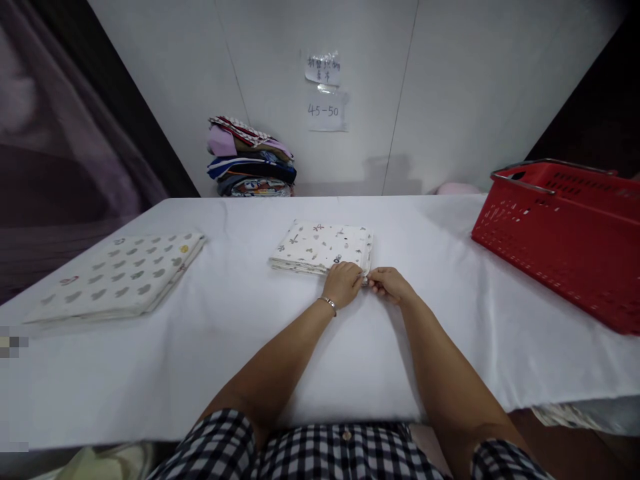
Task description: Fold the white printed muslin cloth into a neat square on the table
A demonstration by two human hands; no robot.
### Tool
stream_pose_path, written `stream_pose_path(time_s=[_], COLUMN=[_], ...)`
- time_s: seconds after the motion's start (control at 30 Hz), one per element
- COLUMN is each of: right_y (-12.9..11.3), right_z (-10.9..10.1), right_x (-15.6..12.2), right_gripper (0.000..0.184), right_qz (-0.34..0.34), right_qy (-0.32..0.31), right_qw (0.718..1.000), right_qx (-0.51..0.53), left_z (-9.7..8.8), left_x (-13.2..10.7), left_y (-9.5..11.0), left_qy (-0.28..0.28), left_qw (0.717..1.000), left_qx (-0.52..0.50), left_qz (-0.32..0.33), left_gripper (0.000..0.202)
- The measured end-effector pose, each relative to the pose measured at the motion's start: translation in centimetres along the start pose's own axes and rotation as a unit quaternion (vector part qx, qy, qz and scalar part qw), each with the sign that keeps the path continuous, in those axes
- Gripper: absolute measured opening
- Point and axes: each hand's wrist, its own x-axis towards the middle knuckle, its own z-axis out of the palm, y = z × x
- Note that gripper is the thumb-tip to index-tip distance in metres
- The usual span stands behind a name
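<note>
A small folded white cloth with a dark print [323, 247] lies in the middle of the white table [250, 333]. My left hand [343, 283], with a bracelet at the wrist, is closed and pinches the cloth's near right corner. My right hand [387, 283] is closed too and pinches the same corner from the right, knuckles touching my left hand. The fingertips of both hands are partly hidden under the cloth's edge.
A larger folded white cloth with grey shapes [117, 277] lies at the table's left. A red plastic basket [565, 233] with a metal handle stands at the right. A stack of folded coloured fabrics [250, 160] sits against the far wall, under paper notes [325, 93].
</note>
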Motion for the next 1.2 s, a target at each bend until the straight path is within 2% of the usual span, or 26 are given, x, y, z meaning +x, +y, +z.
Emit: stream_pose_path(time_s=[0.13,0.27,0.57,0.9,1.0,1.07,1.2], right_y=[-0.1,-0.1,0.7,0.1,0.1,0.1,0.0], right_z=[-0.1,-0.6,-0.8,-0.1,-0.1,-0.2,-0.7], right_x=[0.0,0.0,0.3,0.0,0.0,-0.1,0.0], right_gripper=[0.01,0.014,0.021,0.014,0.013,0.013,0.014], right_qz=[-0.007,-0.007,0.042,0.015,0.01,0.005,0.0], right_qy=[-0.007,-0.009,-0.024,-0.022,-0.033,-0.042,-0.036], right_qw=[1.0,1.0,0.996,1.0,0.999,0.999,0.999], right_qx=[0.005,-0.016,-0.078,-0.013,0.005,0.01,-0.001], left_z=[-0.1,-0.1,0.1,-0.1,-0.3,-0.3,-0.1], left_x=[0.0,0.1,0.1,-0.1,-0.2,-0.3,-0.1], left_y=[0.0,0.0,0.0,0.0,0.0,0.0,0.0], left_qy=[-0.001,0.001,-0.001,0.0,-0.001,0.001,0.009], left_qw=[1.0,0.999,0.999,1.0,1.0,1.0,0.999], left_qx=[-0.007,-0.001,-0.007,0.0,-0.003,0.001,0.0], left_qz=[-0.015,-0.037,-0.05,-0.024,-0.011,-0.018,-0.05], left_gripper=[0.015,0.007,0.008,0.008,0.014,0.018,0.01])
